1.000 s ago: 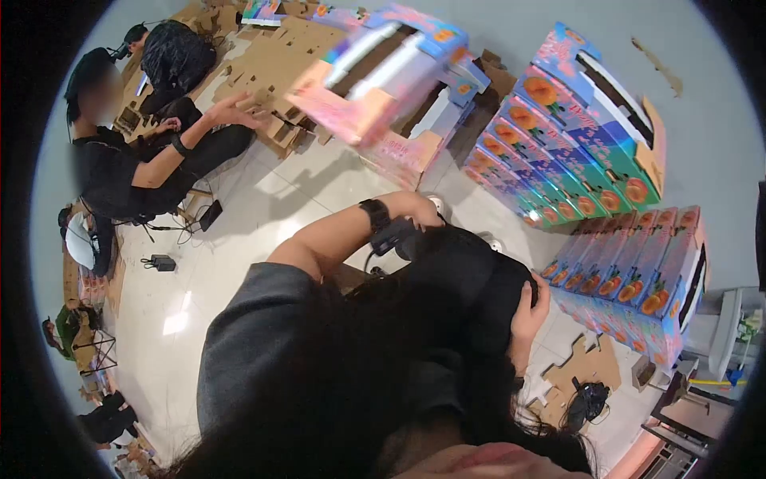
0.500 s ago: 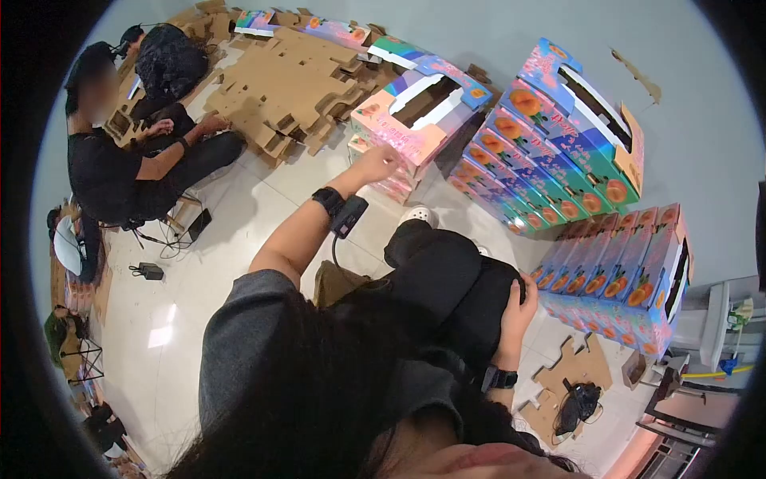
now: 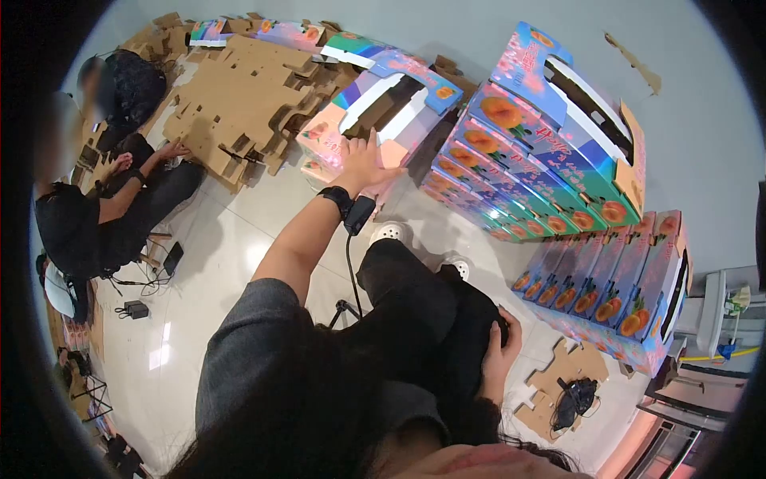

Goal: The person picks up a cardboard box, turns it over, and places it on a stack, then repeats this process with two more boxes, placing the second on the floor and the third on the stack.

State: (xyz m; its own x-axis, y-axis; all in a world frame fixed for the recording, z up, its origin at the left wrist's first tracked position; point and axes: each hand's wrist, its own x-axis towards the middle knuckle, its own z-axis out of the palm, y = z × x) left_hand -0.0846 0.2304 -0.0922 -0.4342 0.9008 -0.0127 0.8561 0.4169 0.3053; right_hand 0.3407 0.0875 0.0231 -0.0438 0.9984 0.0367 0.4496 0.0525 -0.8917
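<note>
My left hand (image 3: 367, 165) has its fingers spread over the near side of a printed fruit carton (image 3: 427, 124). This carton sits on top of a low stack, with white flaps around the opening in its top. Its fingertips overlap the carton's upper face in this view. On my left wrist is a black band with a small box and a cable. My right hand (image 3: 501, 351) rests with fingers stretched over my knee (image 3: 472, 327) and holds nothing.
Right of my left hand stands a stack of printed cartons (image 3: 511, 152), with another group of cartons (image 3: 594, 279) nearer. Flat brown cardboard (image 3: 239, 96) is piled back left. A person (image 3: 76, 223) sits at left. Black gear (image 3: 576, 399) lies on cardboard at right.
The view has shifted, with the cartons lower left of where they were. My left hand has opened from curled fingers to a wide spread at the carton. My right hand stays on my knee.
</note>
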